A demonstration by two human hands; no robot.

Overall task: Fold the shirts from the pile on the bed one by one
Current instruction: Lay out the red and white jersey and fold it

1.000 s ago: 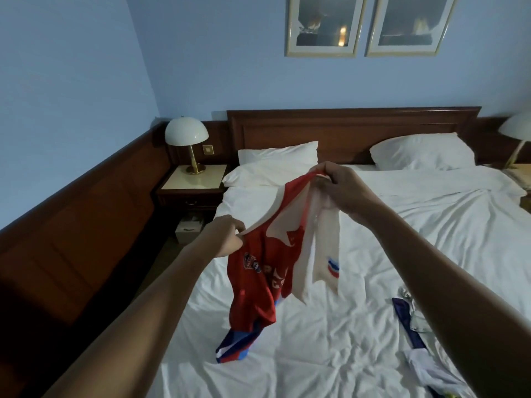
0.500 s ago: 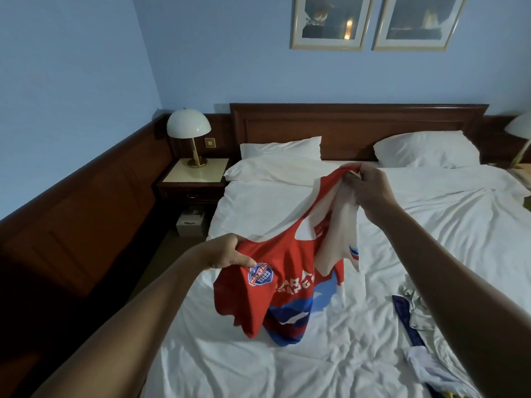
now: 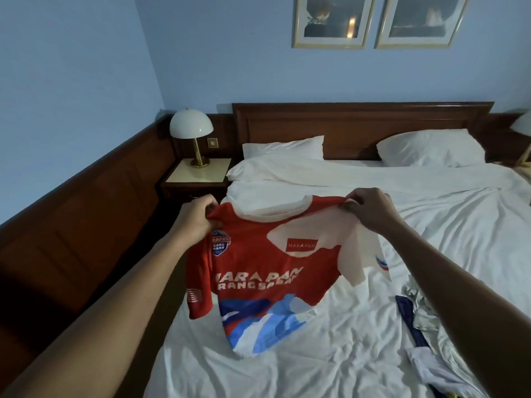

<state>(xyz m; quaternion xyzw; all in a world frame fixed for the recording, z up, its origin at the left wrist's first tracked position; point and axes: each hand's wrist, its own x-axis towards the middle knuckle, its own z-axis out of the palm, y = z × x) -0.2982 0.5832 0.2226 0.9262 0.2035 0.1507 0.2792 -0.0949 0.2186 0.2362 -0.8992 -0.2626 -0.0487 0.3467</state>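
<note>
Left fingers [image 3: 214,222]: curled, pinching one shoulder of the shirt [image 3: 258,268]. Right fingers [image 3: 349,205]: curled, pinching the other shoulder. Both grips narrow, cloth bunched between thumb and fingers.

Left hand [image 3: 198,216] and right hand [image 3: 370,209] are at about the same height, well apart, with the collar stretched between them. Both arms reach out over the bed [image 3: 445,225].

Shirt: spread out, print facing the camera, collar up. Red body, white patches across chest and one sleeve, blue and white at the hem. Lettering "HARAPAN" in a small chest panel and larger across the middle, round badge near the left hand. The red sleeve hangs straight down under the left hand; the white sleeve droops under the right. The hem hangs low over the sheet; can't tell if it touches.

Pile [image 3: 422,320]: crumpled clothes on the bed near the right forearm, dark blue, grey and white, partly hidden by that arm.

Beyond: two pillows [image 3: 431,146] at a dark wood headboard [image 3: 359,122], lamp [image 3: 191,127] on a nightstand [image 3: 198,173], two framed pictures [image 3: 333,21] on a blue wall.
</note>
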